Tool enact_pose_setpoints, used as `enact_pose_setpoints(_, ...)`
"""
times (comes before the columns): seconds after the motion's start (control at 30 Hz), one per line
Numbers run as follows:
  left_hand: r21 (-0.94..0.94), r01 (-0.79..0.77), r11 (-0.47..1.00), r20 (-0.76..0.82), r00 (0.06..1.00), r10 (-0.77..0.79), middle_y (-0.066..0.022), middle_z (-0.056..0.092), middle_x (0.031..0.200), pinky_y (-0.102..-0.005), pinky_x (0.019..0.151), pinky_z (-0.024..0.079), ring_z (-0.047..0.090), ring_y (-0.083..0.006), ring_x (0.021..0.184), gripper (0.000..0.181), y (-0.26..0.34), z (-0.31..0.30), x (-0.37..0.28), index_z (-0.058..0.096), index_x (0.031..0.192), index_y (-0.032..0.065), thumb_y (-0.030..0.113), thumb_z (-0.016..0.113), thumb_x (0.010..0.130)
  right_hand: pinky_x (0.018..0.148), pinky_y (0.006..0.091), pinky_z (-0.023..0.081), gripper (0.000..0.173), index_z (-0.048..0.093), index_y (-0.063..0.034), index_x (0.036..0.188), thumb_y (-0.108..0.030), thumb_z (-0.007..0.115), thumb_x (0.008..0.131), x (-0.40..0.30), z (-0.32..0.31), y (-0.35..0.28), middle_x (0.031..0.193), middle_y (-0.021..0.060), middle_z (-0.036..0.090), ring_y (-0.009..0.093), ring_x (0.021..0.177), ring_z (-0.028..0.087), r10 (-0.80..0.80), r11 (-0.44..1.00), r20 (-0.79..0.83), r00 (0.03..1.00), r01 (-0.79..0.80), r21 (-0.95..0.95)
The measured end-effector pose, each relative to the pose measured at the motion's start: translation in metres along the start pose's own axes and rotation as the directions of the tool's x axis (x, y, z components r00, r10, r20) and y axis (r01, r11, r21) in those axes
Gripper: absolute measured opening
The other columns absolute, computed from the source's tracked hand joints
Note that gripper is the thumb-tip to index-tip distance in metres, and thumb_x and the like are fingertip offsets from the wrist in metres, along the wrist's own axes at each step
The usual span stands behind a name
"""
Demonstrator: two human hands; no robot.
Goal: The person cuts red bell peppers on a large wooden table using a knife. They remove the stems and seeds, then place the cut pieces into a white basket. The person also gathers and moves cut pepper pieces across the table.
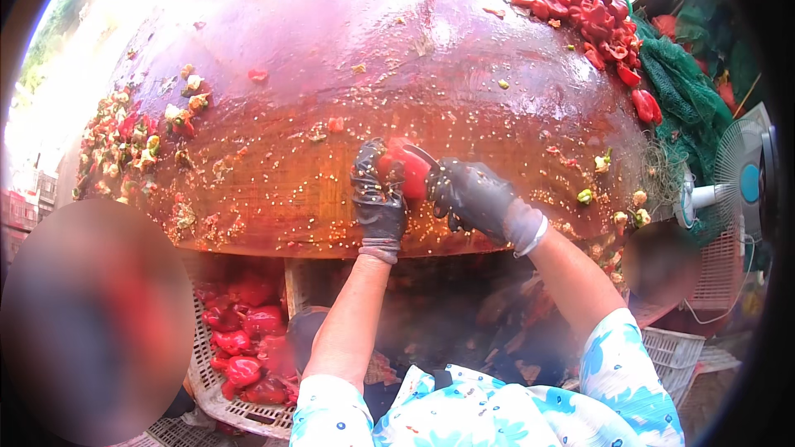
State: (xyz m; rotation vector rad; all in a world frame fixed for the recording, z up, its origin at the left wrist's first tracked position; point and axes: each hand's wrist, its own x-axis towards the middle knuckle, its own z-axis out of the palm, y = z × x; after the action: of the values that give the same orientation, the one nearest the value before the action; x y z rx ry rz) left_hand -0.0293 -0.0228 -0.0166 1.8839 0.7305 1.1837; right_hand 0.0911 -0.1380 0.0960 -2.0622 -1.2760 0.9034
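My left hand point(379, 192), in a dark wet glove, holds a red bell pepper point(407, 167) from its left side just above the near edge of the wooden table point(323, 205). In my right hand point(469, 195), also gloved, is a small knife, whose curved blade point(421, 154) lies against the top right of the pepper. The knife's handle is hidden in my fingers. Pale seeds and bits of pepper are scattered over the wet tabletop around both hands.
Cut red peppers point(584, 6) lie heaped at the back right beside green netting point(677, 87). Cores and stems point(118, 143) are piled at the left. A fan point(742, 167) stands at the right edge. Below the table, a plastic crate point(214, 394) holds whole red peppers point(242, 369).
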Motion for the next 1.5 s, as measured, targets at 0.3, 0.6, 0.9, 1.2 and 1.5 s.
enact_pose_setpoints(0.3, -0.016, -0.059, 0.998, -0.007, 0.998, 0.059, -0.0157, 0.052, 0.137, -0.0394, 0.108, 0.041, 0.053, -0.0297, 0.125, 0.041, -0.008, 0.009, -0.004, 0.049, 0.134, 0.0035, 0.014, 0.061, 0.096, 0.072, 0.0475, 0.054, 0.028, 0.066, -0.0051, 0.105, -0.027, 0.052, 0.097, 0.026, 0.001, -0.046, 0.087, 0.0208, 0.07, 0.036, 0.084, 0.07, 0.175, 0.81, 0.06, 0.983, -0.109, -0.576)
enact_pose_setpoints(0.6, -0.096, 0.029, 0.995, 0.066, 0.998, -0.023, -0.0119, 0.062, 0.124, -0.0347, 0.101, 0.046, 0.058, -0.023, 0.116, 0.031, -0.007, 0.001, 0.009, 0.056, 0.125, 0.0032, 0.014, 0.063, 0.097, 0.076, 0.047, 0.055, 0.026, 0.066, -0.0013, 0.101, -0.023, 0.054, 0.095, -0.029, 0.01, 0.057, 0.092, 0.021, 0.07, 0.037, 0.09, 0.07, 0.236, 0.779, 0.186, 0.954, -0.071, -0.623)
enact_pose_setpoints(0.9, -0.294, 0.193, 0.936, 0.335, 0.938, -0.088, -0.0078, 0.062, 0.12, -0.0307, 0.097, 0.047, 0.058, -0.0162, 0.112, 0.03, 0.001, -0.003, 0.007, 0.056, 0.125, 0.0046, 0.007, 0.062, 0.096, 0.087, 0.0399, 0.053, 0.04, 0.06, -0.0037, 0.121, -0.033, 0.063, 0.095, -0.037, -0.003, 0.016, 0.114, 0.0196, 0.068, 0.033, 0.107, 0.066, -0.138, 0.99, -0.356, 0.924, 0.125, -0.06)
enact_pose_setpoints(1.2, -0.297, 0.242, 0.924, 0.494, 0.867, -0.069, -0.009, 0.059, 0.133, -0.0321, 0.105, 0.046, 0.055, -0.018, 0.123, 0.046, -0.013, -0.01, -0.005, 0.051, 0.137, 0.0038, -0.008, 0.05, 0.092, 0.094, 0.0443, 0.05, 0.059, 0.043, -0.0113, 0.143, -0.037, 0.06, 0.094, 0.002, 0.016, 0.007, 0.131, 0.0191, 0.059, 0.037, 0.117, 0.06, -0.084, 0.934, -0.144, 0.986, 0.028, -0.355)
enact_pose_setpoints(1.5, -0.169, 0.077, 0.983, 0.524, 0.851, 0.023, -0.0111, 0.059, 0.132, -0.0339, 0.105, 0.044, 0.055, -0.0214, 0.123, 0.037, -0.012, -0.011, 0.003, 0.055, 0.132, 0.0034, -0.002, 0.054, 0.096, 0.083, 0.0449, 0.053, 0.047, 0.049, -0.0202, 0.139, -0.029, 0.061, 0.095, 0.022, -0.012, 0.005, 0.111, 0.0173, 0.069, 0.034, 0.1, 0.067, 0.192, 0.978, 0.052, 0.98, -0.187, -0.092)
